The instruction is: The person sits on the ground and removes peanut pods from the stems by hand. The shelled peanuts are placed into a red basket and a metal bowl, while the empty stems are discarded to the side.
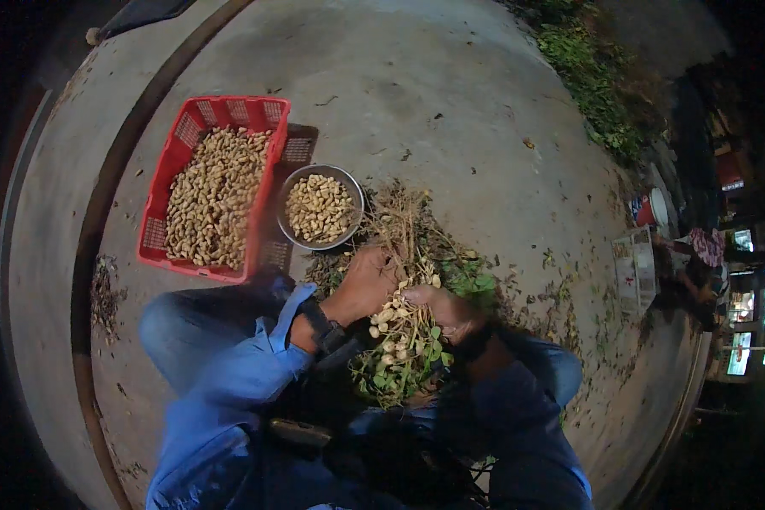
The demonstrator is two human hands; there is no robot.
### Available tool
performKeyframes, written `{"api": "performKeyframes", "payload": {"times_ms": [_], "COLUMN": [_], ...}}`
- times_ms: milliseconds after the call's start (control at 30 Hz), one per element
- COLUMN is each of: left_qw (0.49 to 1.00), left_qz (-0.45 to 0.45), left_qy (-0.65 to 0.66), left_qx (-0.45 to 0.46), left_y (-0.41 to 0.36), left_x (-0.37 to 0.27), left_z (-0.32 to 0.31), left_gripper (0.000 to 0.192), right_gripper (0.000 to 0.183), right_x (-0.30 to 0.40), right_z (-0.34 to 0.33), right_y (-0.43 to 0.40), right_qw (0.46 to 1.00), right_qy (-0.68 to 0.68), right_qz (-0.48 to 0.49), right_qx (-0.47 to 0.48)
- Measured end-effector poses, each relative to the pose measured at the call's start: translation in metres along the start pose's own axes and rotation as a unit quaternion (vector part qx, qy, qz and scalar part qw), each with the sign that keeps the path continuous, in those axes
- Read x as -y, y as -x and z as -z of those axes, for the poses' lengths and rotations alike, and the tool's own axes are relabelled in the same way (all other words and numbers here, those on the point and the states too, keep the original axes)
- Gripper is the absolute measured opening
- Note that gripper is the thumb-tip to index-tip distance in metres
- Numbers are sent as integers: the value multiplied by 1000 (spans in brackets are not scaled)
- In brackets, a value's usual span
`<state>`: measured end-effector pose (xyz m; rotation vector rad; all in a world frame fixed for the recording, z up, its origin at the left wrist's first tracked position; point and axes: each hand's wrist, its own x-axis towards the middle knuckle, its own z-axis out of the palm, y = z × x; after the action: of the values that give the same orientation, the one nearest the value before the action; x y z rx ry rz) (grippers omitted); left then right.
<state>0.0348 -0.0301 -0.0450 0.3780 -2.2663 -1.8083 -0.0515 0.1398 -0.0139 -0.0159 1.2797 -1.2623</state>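
Observation:
A bunch of uprooted peanut plants [414, 364] lies across my lap, its green leaves towards me and dry roots pointing away. Pale peanut pods [389, 319] hang in clusters along the stems. My left hand [371, 278] is closed around the upper part of the bunch, beside the roots. From the other side my right hand [443, 309] grips the bunch near the pods, thumb on top; its fingertips are partly hidden. Just beyond my left hand, a round metal bowl [356, 224] holds loose peanuts [319, 208].
A red plastic crate [259, 210] with many peanuts stands left of the bowl. Stripped plants [414, 217] and leaf litter lie beyond my hands. At right are a white crate [634, 268], a bucket [658, 207] and another person [701, 274]. Green plants [586, 70] line the far right.

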Motion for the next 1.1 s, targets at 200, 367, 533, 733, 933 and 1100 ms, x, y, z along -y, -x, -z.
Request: {"api": "performKeyframes", "payload": {"times_ms": [200, 367, 533, 733, 933, 1100], "left_qw": [995, 997, 995, 986, 981, 924], "left_qz": [-45, 27, -83, -21, -37, -214], "left_qy": [74, 76, -40, -68, -35, -190], "left_qx": [-43, -7, 43, 150, 188, 255], "left_y": [-1, -10, -10, -10, -7, -11], "left_x": [-3, 33, 53, 40, 11, 6], "left_z": [-3, -5, -5, 6, 15, 39], "left_gripper": [18, 23, 23, 42, 41, 40], "right_gripper": [47, 45, 39, 40, 45, 60], "right_x": [15, 25, 12, 14, 18, 4], "right_z": [-7, -11, -14, -16, -15, -1], "right_y": [5, 10, 3, 3, 7, -2], "right_qw": [997, 986, 979, 949, 943, 970], "right_qy": [32, 135, 127, 191, 253, 219], "right_qz": [71, 94, 156, 252, 214, 69], "right_qx": [9, -42, 13, -4, -4, -80]}}
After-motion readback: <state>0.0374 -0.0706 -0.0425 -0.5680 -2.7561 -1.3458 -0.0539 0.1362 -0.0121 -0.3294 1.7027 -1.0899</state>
